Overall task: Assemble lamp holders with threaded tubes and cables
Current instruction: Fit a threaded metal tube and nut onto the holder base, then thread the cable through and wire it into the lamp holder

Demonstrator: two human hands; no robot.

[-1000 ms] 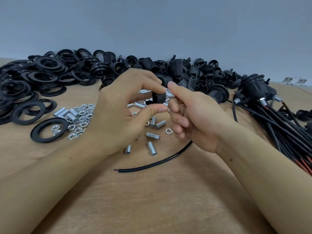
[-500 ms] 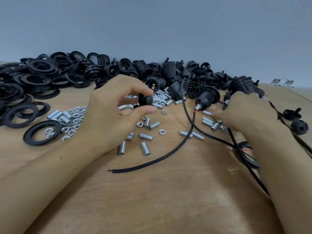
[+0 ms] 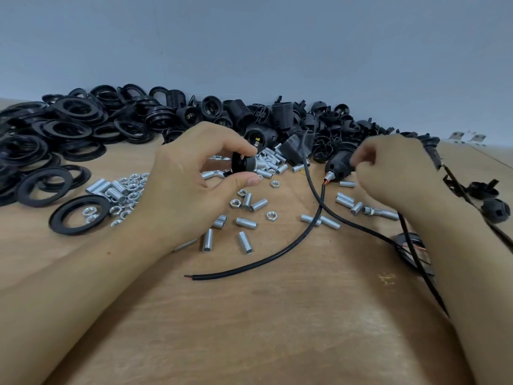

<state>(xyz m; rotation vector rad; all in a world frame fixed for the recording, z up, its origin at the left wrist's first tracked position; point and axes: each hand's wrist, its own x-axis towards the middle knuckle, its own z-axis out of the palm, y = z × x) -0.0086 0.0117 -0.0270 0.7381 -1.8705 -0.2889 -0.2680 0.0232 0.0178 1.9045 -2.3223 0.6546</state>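
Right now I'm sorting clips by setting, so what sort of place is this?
Most likely a small assembly workbench for lamp parts: a wooden table against a plain wall, heaped with black lamp holders and rings, and loose threaded tubes. The left hand pinches a black cap.

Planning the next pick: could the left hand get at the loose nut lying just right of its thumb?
Probably yes: the nut lies bare, but the left hand already pinches a black cap.
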